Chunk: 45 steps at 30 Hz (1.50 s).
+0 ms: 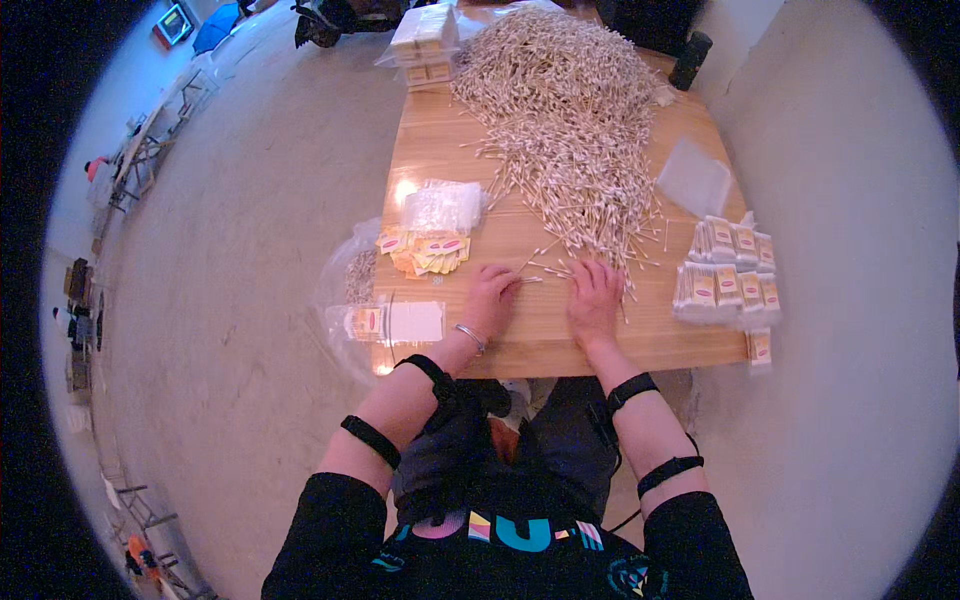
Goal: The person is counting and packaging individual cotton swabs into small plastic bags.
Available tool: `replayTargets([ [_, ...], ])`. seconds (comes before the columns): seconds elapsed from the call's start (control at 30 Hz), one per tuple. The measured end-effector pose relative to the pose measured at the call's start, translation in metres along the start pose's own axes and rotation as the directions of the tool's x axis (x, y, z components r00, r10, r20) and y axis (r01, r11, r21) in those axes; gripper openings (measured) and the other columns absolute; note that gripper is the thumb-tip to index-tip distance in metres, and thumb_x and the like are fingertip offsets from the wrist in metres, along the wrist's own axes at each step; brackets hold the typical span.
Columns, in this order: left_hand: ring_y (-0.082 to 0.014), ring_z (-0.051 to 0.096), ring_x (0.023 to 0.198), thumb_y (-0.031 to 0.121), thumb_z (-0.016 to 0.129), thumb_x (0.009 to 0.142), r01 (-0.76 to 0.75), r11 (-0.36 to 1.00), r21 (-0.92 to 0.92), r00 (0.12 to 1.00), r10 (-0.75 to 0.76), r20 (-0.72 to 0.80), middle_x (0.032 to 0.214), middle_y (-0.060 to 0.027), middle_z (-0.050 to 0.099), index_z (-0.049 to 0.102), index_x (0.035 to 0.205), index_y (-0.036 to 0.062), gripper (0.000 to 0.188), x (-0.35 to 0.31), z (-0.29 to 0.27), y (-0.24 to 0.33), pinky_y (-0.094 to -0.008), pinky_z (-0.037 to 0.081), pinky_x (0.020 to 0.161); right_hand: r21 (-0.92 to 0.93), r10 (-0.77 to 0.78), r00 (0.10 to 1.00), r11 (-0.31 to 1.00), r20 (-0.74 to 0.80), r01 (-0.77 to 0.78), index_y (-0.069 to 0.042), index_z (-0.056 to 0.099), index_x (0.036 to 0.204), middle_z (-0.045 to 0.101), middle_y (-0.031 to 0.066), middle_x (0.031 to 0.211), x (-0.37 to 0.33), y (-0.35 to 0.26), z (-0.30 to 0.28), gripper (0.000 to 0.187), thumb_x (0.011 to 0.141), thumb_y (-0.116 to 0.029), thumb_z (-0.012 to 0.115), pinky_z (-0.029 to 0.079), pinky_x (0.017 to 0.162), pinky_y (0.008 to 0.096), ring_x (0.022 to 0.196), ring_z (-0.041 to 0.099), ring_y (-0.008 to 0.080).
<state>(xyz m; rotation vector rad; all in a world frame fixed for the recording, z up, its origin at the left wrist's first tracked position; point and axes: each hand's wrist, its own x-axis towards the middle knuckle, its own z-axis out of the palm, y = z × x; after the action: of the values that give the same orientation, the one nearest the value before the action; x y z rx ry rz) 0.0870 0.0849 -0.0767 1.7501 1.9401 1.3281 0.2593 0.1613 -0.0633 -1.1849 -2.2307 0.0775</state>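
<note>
A big heap of cotton swabs point(560, 110) covers the far middle of the wooden table and spreads down toward my hands. My left hand point(490, 301) is at the near edge, fingers curled in around a few cotton swabs whose ends stick out to the right. Just right of it, my right hand point(596, 300) lies palm down at the heap's near tip, fingers forward over loose swabs and slightly apart. Its palm side is hidden. Left of my left hand are a stack of clear plastic bags point(443, 207), yellow-orange cards point(430, 254) and a white card point(416, 322).
Filled swab packs point(722, 280) stand in rows at the table's right edge, near a clear plastic sheet point(695, 178). Wrapped packs point(425, 42) sit at the far left corner; a dark cylinder point(690, 60) is far right. A clear bag of swabs point(350, 275) hangs beside the left edge.
</note>
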Motion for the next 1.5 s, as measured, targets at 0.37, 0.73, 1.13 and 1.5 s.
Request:
replayTargets([
  [0.37, -0.0302, 0.053, 0.087, 0.006, 0.061, 0.076, -0.124, 0.988, 0.090, 0.991, 0.119, 0.063, 0.086, -0.0108, 0.059, 0.062, 0.087, 0.0052, 0.011, -0.026, -0.028, 0.005, -0.0387, 0.045, 0.079, -0.028, 0.026, 0.999, 0.999, 0.021, -0.025, -0.020, 0.064, 0.091, 0.055, -0.0001, 0.095, -0.003, 0.001, -0.006, 0.013, 0.079, -0.022, 0.059, 0.021, 0.103, 0.0524, 0.103, 0.046, 0.0230],
  [0.73, -0.0302, 0.052, 0.096, 0.007, 0.061, 0.076, -0.216, 0.956, 0.197, 0.975, 0.201, 0.092, 0.102, -0.0117, 0.057, 0.061, 0.096, 0.0076, 0.020, -0.023, -0.030, 0.018, -0.0383, 0.043, 0.086, -0.105, -0.023, 0.996, 0.994, 0.088, 0.033, -0.019, 0.065, 0.083, 0.055, 0.0025, 0.091, -0.001, -0.007, 0.004, 0.009, 0.077, -0.022, 0.058, 0.026, 0.099, 0.0499, 0.100, 0.046, 0.0241],
  [1.13, -0.0297, 0.049, 0.112, 0.001, 0.059, 0.074, -0.240, 0.971, 0.025, 0.959, 0.233, 0.162, 0.112, -0.0112, 0.058, 0.058, 0.107, 0.0050, 0.033, -0.026, -0.023, 0.000, -0.0419, 0.036, 0.101, -0.109, 0.284, 0.958, 0.952, -0.041, -0.287, -0.011, 0.056, 0.107, 0.052, 0.0144, 0.104, -0.010, 0.001, -0.015, 0.030, 0.079, -0.024, 0.058, 0.034, 0.089, 0.0487, 0.104, 0.046, 0.0329],
  [1.5, -0.0288, 0.053, 0.107, 0.001, 0.060, 0.073, -0.298, 0.953, 0.047, 0.950, 0.291, 0.114, 0.104, -0.0100, 0.061, 0.060, 0.099, 0.0056, 0.027, -0.025, -0.025, 0.000, -0.0420, 0.040, 0.097, 0.149, 0.122, 0.983, 0.979, 0.136, -0.142, -0.012, 0.061, 0.102, 0.055, 0.0102, 0.098, 0.009, -0.029, 0.015, 0.024, 0.079, -0.017, 0.056, 0.039, 0.087, 0.0419, 0.096, 0.050, 0.0293],
])
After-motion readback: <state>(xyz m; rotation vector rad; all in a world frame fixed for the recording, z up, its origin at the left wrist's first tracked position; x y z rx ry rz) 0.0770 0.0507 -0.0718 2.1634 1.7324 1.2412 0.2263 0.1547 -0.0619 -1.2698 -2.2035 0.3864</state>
